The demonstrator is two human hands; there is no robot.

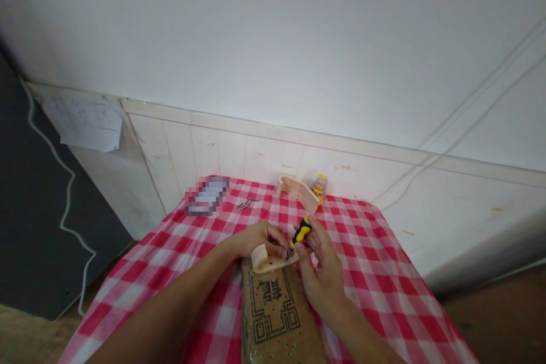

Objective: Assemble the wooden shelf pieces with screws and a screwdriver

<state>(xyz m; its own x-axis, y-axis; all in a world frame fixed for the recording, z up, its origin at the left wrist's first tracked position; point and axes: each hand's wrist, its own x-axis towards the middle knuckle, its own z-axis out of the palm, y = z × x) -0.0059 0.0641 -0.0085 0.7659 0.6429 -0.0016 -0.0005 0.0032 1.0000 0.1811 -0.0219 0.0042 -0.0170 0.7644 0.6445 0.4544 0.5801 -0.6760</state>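
Observation:
A yellow and black screwdriver (301, 231) is gripped in my right hand (326, 273), tilted, its tip pointing down and to the left. That tip meets a curved pale wooden piece (273, 264) with holes and an upturned left end. My left hand (261, 237) reaches behind the wooden piece, its fingers pinched together beside the screwdriver tip; what they pinch is too small to make out. Under the wooden piece lies a brown cardboard box (281, 318) with black printed lines and lettering, dotted with small holes.
A red and white checked cloth (362, 296) covers the table. Toward the wall stand a second curved wooden piece (298, 190) and a yellow-capped clear container (319, 187). Several small metal parts (247, 203) lie near a blurred phone-like object (209, 196). Cables hang on the white wall (273, 68).

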